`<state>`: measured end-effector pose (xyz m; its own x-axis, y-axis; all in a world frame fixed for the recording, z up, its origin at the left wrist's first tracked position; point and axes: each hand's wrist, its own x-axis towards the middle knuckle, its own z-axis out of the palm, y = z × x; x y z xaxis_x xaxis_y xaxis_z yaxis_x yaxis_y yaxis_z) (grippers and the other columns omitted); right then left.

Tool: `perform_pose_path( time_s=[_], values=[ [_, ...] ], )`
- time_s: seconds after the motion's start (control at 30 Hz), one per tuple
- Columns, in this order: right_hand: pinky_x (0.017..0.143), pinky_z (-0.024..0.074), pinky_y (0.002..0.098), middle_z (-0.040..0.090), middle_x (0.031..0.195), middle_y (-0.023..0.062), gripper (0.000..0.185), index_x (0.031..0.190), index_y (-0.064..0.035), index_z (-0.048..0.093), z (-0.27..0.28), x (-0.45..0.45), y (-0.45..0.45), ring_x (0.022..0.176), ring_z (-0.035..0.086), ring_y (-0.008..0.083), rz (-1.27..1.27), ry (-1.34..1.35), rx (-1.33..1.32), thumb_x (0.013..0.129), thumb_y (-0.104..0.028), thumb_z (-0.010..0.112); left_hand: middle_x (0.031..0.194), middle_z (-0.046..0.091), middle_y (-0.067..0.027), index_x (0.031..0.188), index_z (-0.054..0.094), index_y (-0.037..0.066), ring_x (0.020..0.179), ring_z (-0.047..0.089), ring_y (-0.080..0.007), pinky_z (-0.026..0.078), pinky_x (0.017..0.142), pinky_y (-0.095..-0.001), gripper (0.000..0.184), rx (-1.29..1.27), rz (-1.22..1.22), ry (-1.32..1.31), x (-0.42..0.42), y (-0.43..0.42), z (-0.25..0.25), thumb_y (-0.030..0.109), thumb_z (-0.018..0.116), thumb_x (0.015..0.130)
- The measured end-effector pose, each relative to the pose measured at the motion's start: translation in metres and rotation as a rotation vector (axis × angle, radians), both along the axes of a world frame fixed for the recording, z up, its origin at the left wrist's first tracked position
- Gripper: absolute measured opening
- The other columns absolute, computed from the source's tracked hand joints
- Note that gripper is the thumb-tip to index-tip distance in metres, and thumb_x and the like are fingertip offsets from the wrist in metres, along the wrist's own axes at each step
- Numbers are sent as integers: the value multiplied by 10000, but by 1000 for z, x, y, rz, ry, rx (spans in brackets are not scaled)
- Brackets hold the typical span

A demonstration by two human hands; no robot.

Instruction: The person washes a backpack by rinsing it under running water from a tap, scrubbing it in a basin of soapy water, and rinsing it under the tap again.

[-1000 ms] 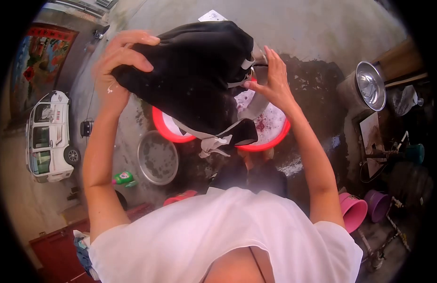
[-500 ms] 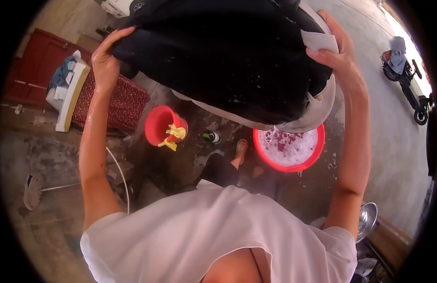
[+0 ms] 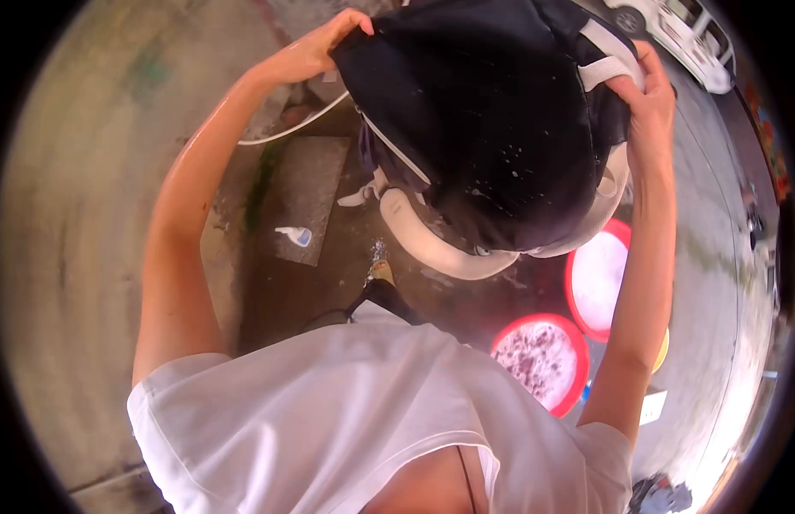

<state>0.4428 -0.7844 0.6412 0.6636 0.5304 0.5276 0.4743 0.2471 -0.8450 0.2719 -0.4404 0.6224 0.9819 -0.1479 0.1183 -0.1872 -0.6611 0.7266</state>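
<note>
Hands up and wide apart here: our left hand (image 3: 329,44) pinches the top corner of the black bag (image 3: 483,111), though we can't make out the thumb, and our right hand (image 3: 654,107) clamps a pale strap (image 3: 609,72) against the other side. Bag's up in the air between them, with padded straps (image 3: 449,257) looping underneath and light flecks on the dark fabric. Tip from us: grab a decent fold of that left corner, not just the edge, lift both sides evenly, and let the loose straps hang free. Two red basins, one nearer (image 3: 581,377) and one farther (image 3: 570,287), sit below on the right, both foamy. White hose (image 3: 305,126) and a small bottle (image 3: 296,236) are left.
</note>
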Motion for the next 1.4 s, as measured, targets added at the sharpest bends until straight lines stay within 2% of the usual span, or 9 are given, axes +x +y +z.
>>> perform_pose_path(
  time_s=[0.13,0.3,0.5,0.63,0.83,0.9,0.97,1.1,1.4],
  values=[
    [750,371,187,539,829,-5,276,882,-34,521,-2,-9,149,785,495,75,188,-35,90,613,16,557,1144,316,-80,1171,249,132,1105,327,-203,246,945,-333,591,-16,152,285,-72,99,-11,12,572,691],
    [684,336,193,454,756,-8,273,801,-24,507,-18,-44,294,729,440,82,569,-239,-67,539,-8,579,1342,204,-187,1281,184,74,1258,192,-296,160,1038,-375,932,-143,295,-28,-88,142,-43,368,747,599],
    [665,377,201,503,754,20,255,845,-10,497,-68,-28,438,728,473,75,729,-324,-396,614,-3,606,1041,563,-125,1111,474,-67,994,494,-167,356,887,-281,576,-411,671,186,-94,214,-108,274,681,696],
    [795,406,266,579,928,99,405,1010,-11,507,-135,-4,517,871,558,183,820,-372,-509,609,2,567,868,602,-71,958,561,-67,806,534,-126,415,755,-257,436,-693,766,101,-94,234,-145,275,678,715],
    [854,379,313,536,1032,157,485,1107,-16,473,-231,10,647,967,515,294,1140,-446,-694,627,-21,545,926,596,-97,1049,523,-74,844,533,-123,413,770,-252,475,-980,1158,-33,-80,288,-215,265,647,741],
    [858,377,322,536,1032,156,461,1121,-32,467,-246,4,684,976,509,308,1163,-732,-713,671,-53,567,991,575,-176,1102,472,-99,917,543,-214,400,809,-290,606,-845,1291,96,-84,303,-227,330,657,715],
    [848,385,324,533,1049,155,427,1123,-42,468,-259,-18,733,981,513,294,1244,-705,-652,712,-86,572,1008,556,-229,1101,462,-108,947,543,-284,397,822,-316,673,-465,1394,165,-86,317,-265,397,647,698],
    [822,401,333,524,1064,148,381,1122,-40,466,-279,-101,802,973,521,264,1233,-425,-631,766,-129,570,920,584,-206,1074,482,-96,871,563,-303,411,781,-335,644,-506,1609,108,-97,340,-315,413,619,705],
    [779,414,336,523,1023,140,370,1113,-87,519,-383,-259,913,916,527,239,1160,-383,-383,754,-114,604,859,572,-119,1055,452,-70,760,546,-153,426,673,-271,499,-1503,2016,-384,-142,405,-399,238,631,705]
  ],
)
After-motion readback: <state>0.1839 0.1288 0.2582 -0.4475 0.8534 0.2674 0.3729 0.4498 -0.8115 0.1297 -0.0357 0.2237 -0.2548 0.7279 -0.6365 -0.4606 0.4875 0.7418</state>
